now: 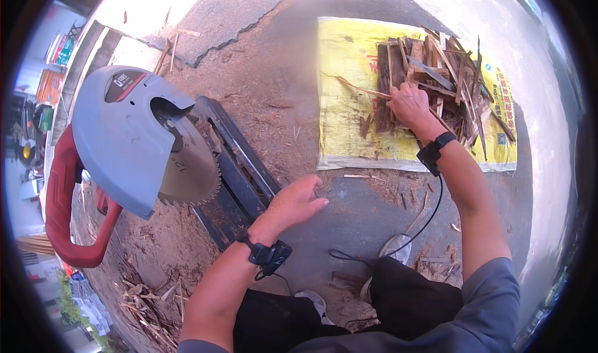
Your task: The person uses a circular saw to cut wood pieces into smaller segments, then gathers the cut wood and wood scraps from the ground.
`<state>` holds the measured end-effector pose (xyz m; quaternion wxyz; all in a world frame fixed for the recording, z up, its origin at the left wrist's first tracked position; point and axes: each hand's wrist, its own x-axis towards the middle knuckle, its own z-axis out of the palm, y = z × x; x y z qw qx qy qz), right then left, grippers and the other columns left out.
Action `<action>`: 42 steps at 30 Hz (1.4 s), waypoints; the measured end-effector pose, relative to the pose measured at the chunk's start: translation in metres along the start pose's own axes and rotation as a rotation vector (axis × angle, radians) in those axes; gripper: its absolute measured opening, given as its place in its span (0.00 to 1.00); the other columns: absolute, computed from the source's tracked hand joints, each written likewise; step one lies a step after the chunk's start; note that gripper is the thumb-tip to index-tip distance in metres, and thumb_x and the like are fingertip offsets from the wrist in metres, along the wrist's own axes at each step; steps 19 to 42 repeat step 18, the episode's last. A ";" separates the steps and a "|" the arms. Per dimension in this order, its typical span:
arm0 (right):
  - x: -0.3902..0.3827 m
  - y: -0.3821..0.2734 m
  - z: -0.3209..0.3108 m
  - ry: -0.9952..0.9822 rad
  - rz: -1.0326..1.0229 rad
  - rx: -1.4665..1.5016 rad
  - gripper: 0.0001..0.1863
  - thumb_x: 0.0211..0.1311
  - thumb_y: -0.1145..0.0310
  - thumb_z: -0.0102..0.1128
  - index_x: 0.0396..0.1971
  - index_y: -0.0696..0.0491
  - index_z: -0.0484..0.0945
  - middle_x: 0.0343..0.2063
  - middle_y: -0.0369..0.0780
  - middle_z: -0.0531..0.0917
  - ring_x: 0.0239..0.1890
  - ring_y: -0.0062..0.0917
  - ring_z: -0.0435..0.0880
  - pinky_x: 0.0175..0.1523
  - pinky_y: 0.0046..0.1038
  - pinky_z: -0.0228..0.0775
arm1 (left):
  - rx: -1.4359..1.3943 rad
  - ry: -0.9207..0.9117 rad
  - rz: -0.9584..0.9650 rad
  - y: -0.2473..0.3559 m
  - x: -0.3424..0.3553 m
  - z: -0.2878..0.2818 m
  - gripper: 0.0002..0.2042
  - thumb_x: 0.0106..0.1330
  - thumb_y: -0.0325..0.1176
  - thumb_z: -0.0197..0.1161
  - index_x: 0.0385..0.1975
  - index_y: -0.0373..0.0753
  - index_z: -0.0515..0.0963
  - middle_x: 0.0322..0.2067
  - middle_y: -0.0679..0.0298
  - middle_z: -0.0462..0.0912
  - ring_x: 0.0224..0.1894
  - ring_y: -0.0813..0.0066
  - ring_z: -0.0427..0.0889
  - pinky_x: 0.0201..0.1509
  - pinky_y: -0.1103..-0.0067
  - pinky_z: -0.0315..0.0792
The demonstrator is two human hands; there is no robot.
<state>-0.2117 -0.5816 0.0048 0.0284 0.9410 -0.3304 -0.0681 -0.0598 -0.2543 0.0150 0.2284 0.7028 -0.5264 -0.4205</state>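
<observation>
My right hand (412, 107) is closed around a thin wood strip (361, 88), whose split end sticks out to the left. It is at the near left side of a heap of wood scraps (450, 82), made up of short boards and splinters. The heap lies on a flat yellow woven sack (342, 132) with printing on it. Lower and further left, my left hand (296, 202) hangs with thumb and fingers apart, holding nothing. Close to its left is the dark metal base (240, 194) of a cut-off saw.
At left stands the saw's grey blade guard (118, 141), with a bare toothed blade (193, 166) and a red handle (62, 206). Sawdust and splinters litter the ground, with more offcuts (146, 309) at lower left. A black cable (430, 222) runs from my right wrist toward my legs.
</observation>
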 end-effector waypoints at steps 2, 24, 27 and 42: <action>-0.002 0.011 0.009 0.053 0.002 -0.063 0.07 0.56 0.68 0.55 0.31 0.54 0.79 0.34 0.46 0.80 0.40 0.39 0.83 0.38 0.35 0.77 | 0.129 -0.014 0.021 0.012 0.004 0.004 0.20 0.59 0.40 0.64 0.45 0.34 0.70 0.39 0.51 0.77 0.42 0.54 0.79 0.45 0.65 0.72; -0.035 0.046 0.019 0.149 0.044 0.369 0.19 0.55 0.62 0.63 0.45 0.51 0.73 0.38 0.45 0.79 0.38 0.40 0.83 0.40 0.39 0.74 | 0.215 -0.101 0.015 0.019 -0.048 -0.009 0.24 0.55 0.41 0.67 0.46 0.35 0.69 0.44 0.49 0.76 0.50 0.49 0.76 0.52 0.63 0.72; -0.035 0.046 0.019 0.149 0.044 0.369 0.19 0.55 0.62 0.63 0.45 0.51 0.73 0.38 0.45 0.79 0.38 0.40 0.83 0.40 0.39 0.74 | 0.215 -0.101 0.015 0.019 -0.048 -0.009 0.24 0.55 0.41 0.67 0.46 0.35 0.69 0.44 0.49 0.76 0.50 0.49 0.76 0.52 0.63 0.72; -0.035 0.046 0.019 0.149 0.044 0.369 0.19 0.55 0.62 0.63 0.45 0.51 0.73 0.38 0.45 0.79 0.38 0.40 0.83 0.40 0.39 0.74 | 0.215 -0.101 0.015 0.019 -0.048 -0.009 0.24 0.55 0.41 0.67 0.46 0.35 0.69 0.44 0.49 0.76 0.50 0.49 0.76 0.52 0.63 0.72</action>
